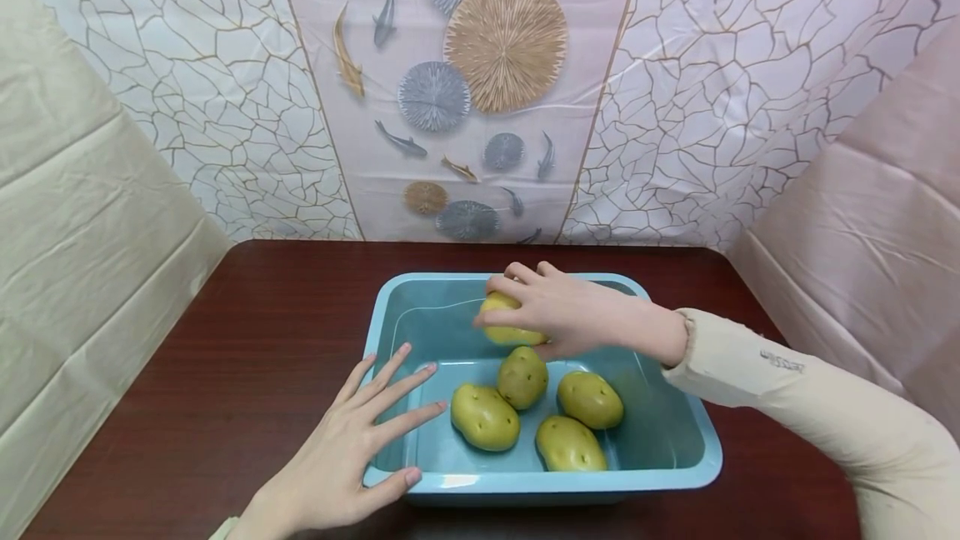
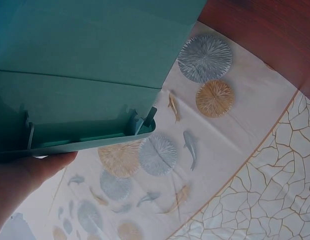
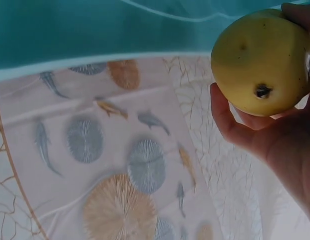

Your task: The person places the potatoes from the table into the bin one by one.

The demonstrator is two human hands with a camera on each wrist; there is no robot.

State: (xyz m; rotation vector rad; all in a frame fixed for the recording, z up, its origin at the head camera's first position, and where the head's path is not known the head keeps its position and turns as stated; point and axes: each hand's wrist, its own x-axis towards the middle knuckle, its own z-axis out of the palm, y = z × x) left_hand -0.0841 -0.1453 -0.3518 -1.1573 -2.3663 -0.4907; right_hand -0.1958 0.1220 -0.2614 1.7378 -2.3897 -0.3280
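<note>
My right hand (image 1: 558, 311) grips a yellow potato (image 1: 501, 322) over the far part of a light blue plastic basin (image 1: 525, 482). In the right wrist view, fingers curl round this potato (image 3: 262, 62), which has a dark spot on its skin. Several more potatoes lie on the basin floor, among them a lumpy one (image 1: 486, 417) on the left and a smaller one (image 1: 522, 377) directly beneath the held potato. My left hand (image 1: 352, 432) rests at the basin's left rim, its fingers spread and straight over the inside. The left wrist view shows part of that hand against the basin's outer edge (image 2: 70, 147).
The basin stands on a dark red-brown wooden table (image 1: 225, 390). A patterned cloth (image 1: 465, 148) with fish and round motifs hangs behind the table. Pale cloth panels (image 1: 82, 215) flank both sides.
</note>
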